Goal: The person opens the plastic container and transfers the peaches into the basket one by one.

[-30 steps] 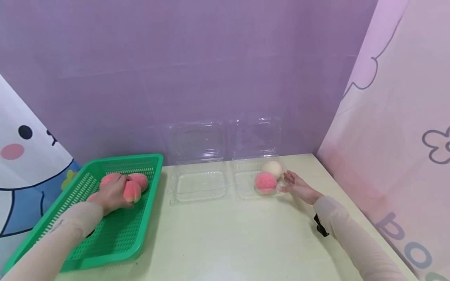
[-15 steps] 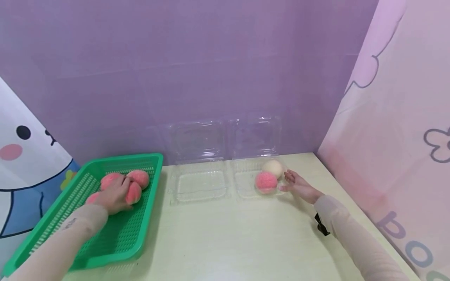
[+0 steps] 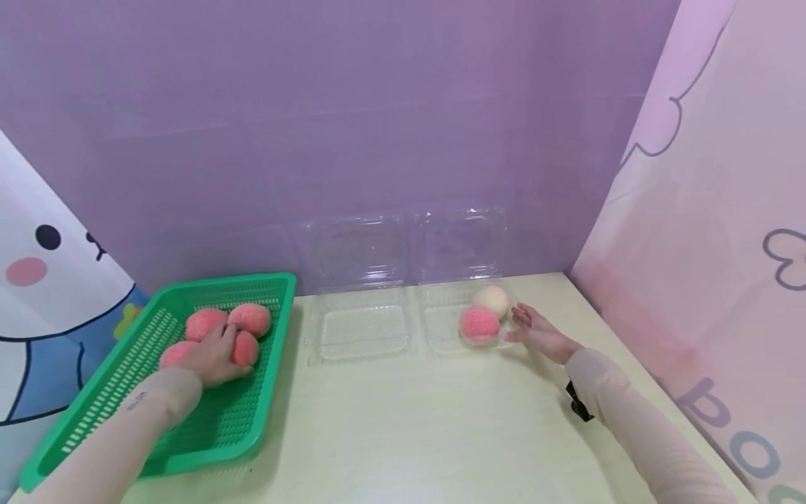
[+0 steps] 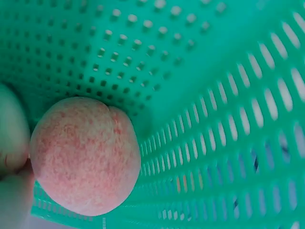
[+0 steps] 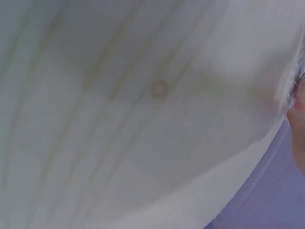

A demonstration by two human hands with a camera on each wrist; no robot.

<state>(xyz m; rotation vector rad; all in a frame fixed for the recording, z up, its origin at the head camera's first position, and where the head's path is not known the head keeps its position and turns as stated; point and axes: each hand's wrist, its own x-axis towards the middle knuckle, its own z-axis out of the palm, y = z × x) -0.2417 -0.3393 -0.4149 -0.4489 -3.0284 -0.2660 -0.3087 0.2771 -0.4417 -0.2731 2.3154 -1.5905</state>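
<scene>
In the head view my left hand (image 3: 214,357) is inside the green basket (image 3: 258,420), its fingers and thumb spread round a pink peach (image 3: 245,348). More peaches lie close by: one beyond the fingertips (image 3: 250,320), one behind the hand (image 3: 205,323), and one partly covered by the wrist (image 3: 176,353). In the left wrist view a peach (image 4: 86,157) rests by the slotted wall. My right hand (image 3: 538,334) is held beside the right clear plastic container (image 3: 441,339), fingers extended. That container holds a pink peach (image 3: 480,326) and a cream-coloured one (image 3: 492,300).
Left of it stands another clear container (image 3: 365,332), with its lid (image 3: 360,248) raised against the purple backdrop (image 3: 378,126). Both containers sit towards the back of the pale table (image 3: 403,427). A printed pink sheet (image 3: 705,245) borders the right side.
My left hand has shifted slightly to the right and nearer me in the basket, and the peach at it has moved lower. The right hand stays by the container.
</scene>
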